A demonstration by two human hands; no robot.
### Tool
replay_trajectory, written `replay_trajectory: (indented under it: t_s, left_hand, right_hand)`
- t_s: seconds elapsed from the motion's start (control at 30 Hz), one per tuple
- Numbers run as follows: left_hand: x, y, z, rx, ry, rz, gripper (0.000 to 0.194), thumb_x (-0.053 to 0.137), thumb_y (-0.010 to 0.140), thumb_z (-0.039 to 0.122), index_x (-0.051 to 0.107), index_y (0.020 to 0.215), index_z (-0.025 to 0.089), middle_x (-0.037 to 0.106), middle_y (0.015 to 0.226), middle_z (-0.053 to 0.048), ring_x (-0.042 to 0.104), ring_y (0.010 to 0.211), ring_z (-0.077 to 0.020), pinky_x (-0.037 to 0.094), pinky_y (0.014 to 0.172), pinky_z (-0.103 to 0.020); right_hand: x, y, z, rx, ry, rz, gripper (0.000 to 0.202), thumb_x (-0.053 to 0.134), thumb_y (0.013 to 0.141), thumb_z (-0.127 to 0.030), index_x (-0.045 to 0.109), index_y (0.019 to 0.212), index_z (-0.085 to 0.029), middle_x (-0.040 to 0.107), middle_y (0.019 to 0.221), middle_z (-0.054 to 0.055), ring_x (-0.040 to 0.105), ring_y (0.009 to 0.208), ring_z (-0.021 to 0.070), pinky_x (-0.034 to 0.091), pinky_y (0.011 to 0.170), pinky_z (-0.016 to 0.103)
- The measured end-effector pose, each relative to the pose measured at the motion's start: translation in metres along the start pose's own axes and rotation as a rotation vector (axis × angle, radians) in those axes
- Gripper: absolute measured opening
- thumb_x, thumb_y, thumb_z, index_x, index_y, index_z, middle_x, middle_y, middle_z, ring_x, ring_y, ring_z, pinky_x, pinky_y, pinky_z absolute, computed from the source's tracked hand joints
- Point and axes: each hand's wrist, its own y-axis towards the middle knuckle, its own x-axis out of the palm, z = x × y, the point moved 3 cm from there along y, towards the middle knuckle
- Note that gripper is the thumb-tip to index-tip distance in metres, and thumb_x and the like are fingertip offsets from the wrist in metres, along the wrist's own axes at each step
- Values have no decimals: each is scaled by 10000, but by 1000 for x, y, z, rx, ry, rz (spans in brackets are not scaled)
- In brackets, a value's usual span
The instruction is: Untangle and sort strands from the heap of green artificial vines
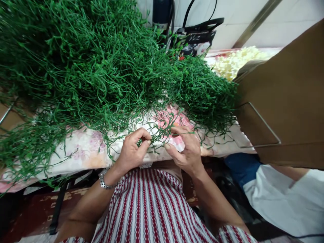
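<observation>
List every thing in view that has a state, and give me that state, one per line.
Left hand: thumb and forefinger pinched together on green stems
Right hand: thumb and forefinger apart
Green stems: heaped loose and tangled
Cloth: spread out, partly covered
Watch: worn on the left wrist
Bag: upright, handles raised
Bottle: upright, top out of frame
Yellow pieces: heaped, partly hidden

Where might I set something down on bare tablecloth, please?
Mostly bare floral tablecloth lies between the left hand, the green stems and front edge; a smaller strip with stray stems separates right hand and cardboard. Further back, stems crowd.
</observation>
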Motion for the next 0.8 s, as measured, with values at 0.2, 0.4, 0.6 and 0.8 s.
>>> replay_trajectory:
  t_s: [0.2,0.4,0.6,0.8]
  left_hand:
    - [-1,-3,-4,-34,-18,-92,71,480,760,107,512,762,171,539,715,-2,509,689,-124,406,616,-229]
    - [5,-5,20,339,498,60,124,499,785,96,545,887,151,605,843,-54,542,832,-180,407,784,-347]
    - [7,-12,36,488,775,130,127,548,755,116,565,878,142,615,813,-63,550,796,-196,388,790,-388]
    - [9,-10,31,472,739,-37,156,448,770,29,541,820,144,567,761,-58,510,749,-180,409,720,-336]
  right_hand:
    - [11,3,2,23,125,-39,199,529,812,-151,560,1008,-170,617,831,36,577,747,139,481,679,280]
    - [12,1,-5,-35,10,-63,122,501,814,-87,565,895,-152,595,718,31,550,651,122,451,605,246]
    - [12,3,-10,-96,-84,-201,93,475,833,-104,563,848,-128,563,661,33,506,602,121,408,565,244]
    - [17,6,-14,-108,-88,-348,148,449,847,-130,559,749,-135,555,646,38,497,617,133,398,585,261]
